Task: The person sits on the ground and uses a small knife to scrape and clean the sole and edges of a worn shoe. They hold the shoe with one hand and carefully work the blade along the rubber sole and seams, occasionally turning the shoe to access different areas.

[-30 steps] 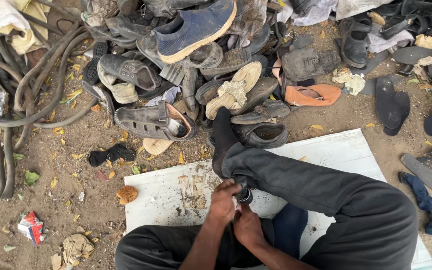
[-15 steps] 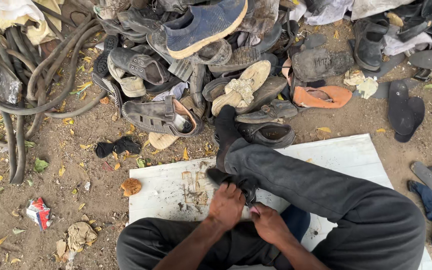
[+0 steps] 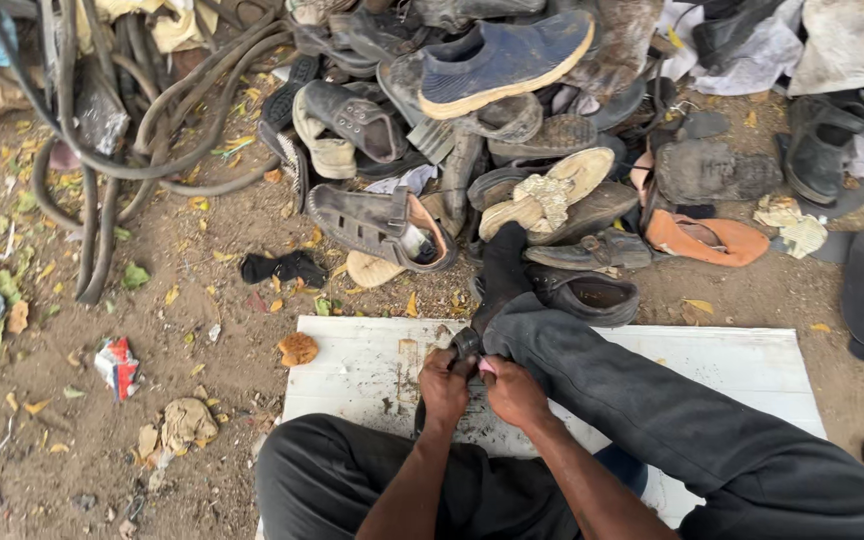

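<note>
Head view: small dark object (image 3: 466, 345), too small to identify, sits over the white board (image 3: 372, 375) beside the outstretched leg (image 3: 652, 400). Left hand (image 3: 446, 388) closed around it, fingers curled. Right hand (image 3: 514, 392) pinched shut on something pink at the fingertips, just beside the left. Both forearms angle in from below. Heap of worn shoes (image 3: 512, 130) on the dirt beyond; hoses (image 3: 122, 150) to the left.
</note>
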